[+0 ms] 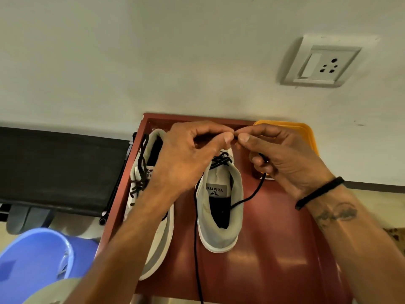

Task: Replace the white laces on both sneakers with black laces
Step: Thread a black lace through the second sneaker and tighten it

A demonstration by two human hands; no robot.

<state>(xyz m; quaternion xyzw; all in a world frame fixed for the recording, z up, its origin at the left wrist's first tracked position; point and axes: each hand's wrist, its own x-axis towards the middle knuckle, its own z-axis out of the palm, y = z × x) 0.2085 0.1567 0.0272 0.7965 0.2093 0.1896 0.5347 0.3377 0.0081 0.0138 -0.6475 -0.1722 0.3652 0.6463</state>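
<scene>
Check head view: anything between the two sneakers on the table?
Only one black lace strand on bare red table between left sneaker and right sneaker, head view.

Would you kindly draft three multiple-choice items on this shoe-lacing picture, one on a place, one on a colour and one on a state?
1. Where does the yellow tray lie?
A. At the far right corner of the red table, by the wall
B. On the blue plastic tub
C. Inside the right sneaker

2. What colour is the band on the right wrist?
A. White
B. Black
C. Yellow

3. How does the lace of the right sneaker stand?
A. Black, crossed through the front eyelets, ends loose
B. Tied in a finished bow
C. Lying wholly apart from the shoe

Key: 1 A, the yellow tray sits at the far right corner of the red table. 2 B, the band is black. 3 A, the black lace crosses the front of the right sneaker, while the left hand and right hand pinch one end and another strand trails down.
</scene>
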